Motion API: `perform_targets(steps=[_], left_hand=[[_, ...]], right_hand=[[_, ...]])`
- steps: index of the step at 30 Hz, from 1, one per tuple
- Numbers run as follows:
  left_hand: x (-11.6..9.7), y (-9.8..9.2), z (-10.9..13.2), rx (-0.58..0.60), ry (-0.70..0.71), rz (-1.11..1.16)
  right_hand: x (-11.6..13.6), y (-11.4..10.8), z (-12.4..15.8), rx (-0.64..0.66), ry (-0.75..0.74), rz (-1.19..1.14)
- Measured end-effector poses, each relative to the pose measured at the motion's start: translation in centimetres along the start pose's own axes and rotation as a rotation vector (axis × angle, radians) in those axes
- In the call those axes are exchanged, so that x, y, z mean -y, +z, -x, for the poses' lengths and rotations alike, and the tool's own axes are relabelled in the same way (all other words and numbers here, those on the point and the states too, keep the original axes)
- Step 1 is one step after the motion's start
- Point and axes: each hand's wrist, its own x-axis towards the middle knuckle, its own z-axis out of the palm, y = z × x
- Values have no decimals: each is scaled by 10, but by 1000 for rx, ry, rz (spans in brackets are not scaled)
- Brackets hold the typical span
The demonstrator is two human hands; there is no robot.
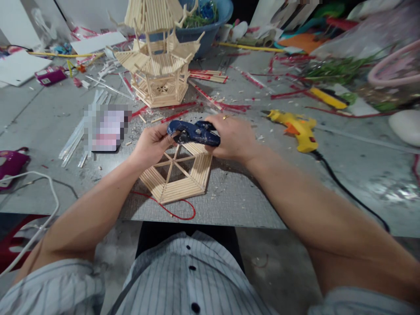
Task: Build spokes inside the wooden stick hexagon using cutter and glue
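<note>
A flat hexagonal piece made of thin wooden sticks [179, 177] lies on the grey table near its front edge. My right hand [232, 138] is closed around a dark blue hand tool [193, 132] and holds it over the far side of the hexagon. My left hand [152, 144] pinches at the tool's tip, fingers pressed together on a small piece I cannot make out. A red wire [170, 210] curls out from under the hexagon.
A tall stick-built pagoda model [157, 57] stands behind. A yellow glue gun [297, 127] with a black cord lies at right. Clear glue sticks [74, 140] and a blurred flat object sit at left. Red strips, sticks and a blue basin [210, 22] clutter the back.
</note>
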Motion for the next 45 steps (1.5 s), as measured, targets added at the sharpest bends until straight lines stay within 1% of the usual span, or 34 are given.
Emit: perform_targets(steps=[6, 11, 17, 23, 28, 34, 40, 42, 45], left_hand=[[-4, -1, 1, -6, 2, -25], [-5, -2, 0, -12, 4, -76], [-5, -1, 1, -21, 5, -64], [-5, -1, 0, -30, 24, -49], [-3, -2, -1, -14, 30, -28], [-2, -2, -1, -24, 15, -15], [-4, -1, -1, -33, -13, -14], [-6, -1, -1, -19, -38, -24], [-10, 0, 0, 34, -103, 12]], right_hand=[[3, -3, 0, 44, 30, 14], [3, -2, 0, 54, 45, 8], [3, -2, 0, 37, 29, 5], [5, -4, -1, 93, 71, 18], [7, -5, -1, 105, 86, 54], [6, -1, -1, 74, 89, 88], [5, 2, -1, 67, 119, 37], [3, 2, -1, 39, 141, 1], [-4, 2, -2, -34, 159, -42]])
